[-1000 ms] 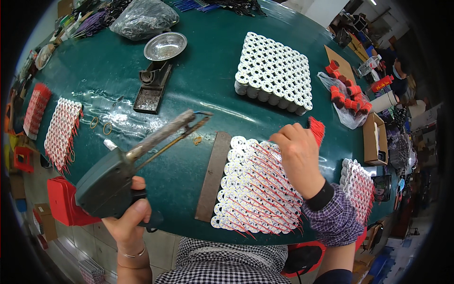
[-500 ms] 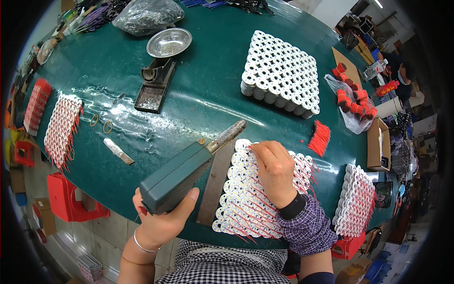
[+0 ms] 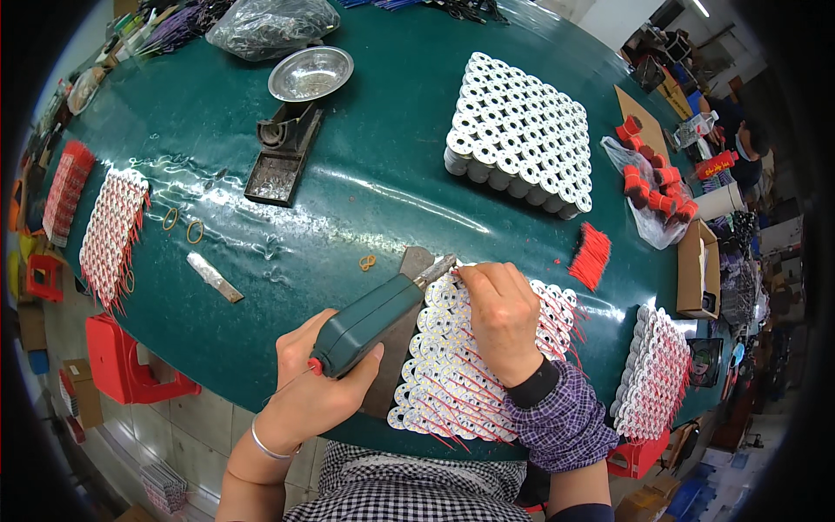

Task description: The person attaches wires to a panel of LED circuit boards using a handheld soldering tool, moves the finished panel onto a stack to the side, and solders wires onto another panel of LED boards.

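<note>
My left hand (image 3: 323,387) is wrapped round the handle of a green soldering gun (image 3: 370,324). Its metal tip meets the top left corner of a block of small round white circuit boards (image 3: 445,365), close to my right fingertips. My right hand (image 3: 503,315) rests over that block, thumb and forefinger pinched on a thin red wire, mostly hidden by the fingers. Red wires trail from the lower rows of boards. A flat grey-brown bar (image 3: 384,383) lies along the block's left side, partly covered by the gun and hand.
A stack of white ring-topped cylinders (image 3: 520,130) stands at the back. To the right lie a red wire bundle (image 3: 591,257) and another wired block (image 3: 652,374). At left are a metal strip (image 3: 214,277), a black tray stand (image 3: 283,165) and a metal bowl (image 3: 310,76).
The soldering gun has moved right and down, bringing its tip from above the bar to the boards' top corner beside my right fingers. My right hand stays nearly in place.
</note>
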Demonstrator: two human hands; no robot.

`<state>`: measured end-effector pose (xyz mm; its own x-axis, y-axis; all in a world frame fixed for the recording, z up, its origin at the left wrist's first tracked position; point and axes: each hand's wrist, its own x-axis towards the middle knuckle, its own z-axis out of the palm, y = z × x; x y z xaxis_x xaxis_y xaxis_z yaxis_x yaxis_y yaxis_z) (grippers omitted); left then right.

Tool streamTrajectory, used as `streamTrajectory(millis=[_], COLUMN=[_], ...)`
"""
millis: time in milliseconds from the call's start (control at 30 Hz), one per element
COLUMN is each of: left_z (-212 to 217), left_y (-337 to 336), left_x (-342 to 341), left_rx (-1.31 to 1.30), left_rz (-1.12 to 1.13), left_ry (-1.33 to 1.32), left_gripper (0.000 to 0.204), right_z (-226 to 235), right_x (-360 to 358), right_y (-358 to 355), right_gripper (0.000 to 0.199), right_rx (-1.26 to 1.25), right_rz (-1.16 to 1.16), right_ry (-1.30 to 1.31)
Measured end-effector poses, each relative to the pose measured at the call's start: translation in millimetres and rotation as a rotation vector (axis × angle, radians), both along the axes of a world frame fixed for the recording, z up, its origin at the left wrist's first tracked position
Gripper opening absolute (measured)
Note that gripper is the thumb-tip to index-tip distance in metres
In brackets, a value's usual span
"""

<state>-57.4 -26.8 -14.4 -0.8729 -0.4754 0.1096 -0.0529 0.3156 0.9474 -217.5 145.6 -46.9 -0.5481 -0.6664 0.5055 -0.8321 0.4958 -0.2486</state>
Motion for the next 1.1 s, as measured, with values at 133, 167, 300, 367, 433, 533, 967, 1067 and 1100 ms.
streamTrajectory(millis=[133, 167, 300, 367, 433, 533, 967, 1067, 1100], left_z=[1.6, -0.5, 1.3, 0.9, 1.2, 2.9, 2.3, 4.2, 5.5], left_y=[-1.1, -0.9, -0.5, -0.7, -0.7, -0.7, 0.6, 3.2, 4.2], left_x=[-2.6, -2.4, -3.5, -2.6, -3.2, -3.2, 1.5, 1.4, 2.8], left_rx=[-0.026, -0.012, -0.014, -0.023, -0.032, -0.047, -0.074, -0.086, -0.093], left_rz=[-0.018, -0.018, -0.019, -0.023, -0.026, -0.03, 0.02, 0.075, 0.117], left_ry=[-0.034, -0.025, -0.032, -0.034, -0.033, -0.043, 0.054, 0.1, 0.125], left_gripper=[0.013, 0.013, 0.014, 0.014, 0.013, 0.013, 0.012, 0.013, 0.014], right_z=[-0.5, 0.0, 0.8, 0.3, -0.5, -0.4, -0.7, 2.9, 4.2], right_x=[0.2, 0.4, 0.1, 0.8, 0.2, 0.7, 3.1, 2.9, 3.2], right_y=[0.6, 0.7, 0.1, 0.3, 0.6, 0.1, -2.0, -3.7, -3.9], right_gripper=[0.018, 0.018, 0.018, 0.019, 0.019, 0.02, 0.018, 0.019, 0.021], right_rx=[0.018, 0.021, 0.03, 0.027, 0.025, 0.028, 0.064, 0.077, 0.069], right_rz=[0.022, 0.023, 0.024, 0.023, 0.022, 0.02, -0.014, -0.03, -0.029], right_ry=[-0.01, -0.007, 0.005, 0.004, 0.006, 0.009, 0.025, 0.072, 0.1])
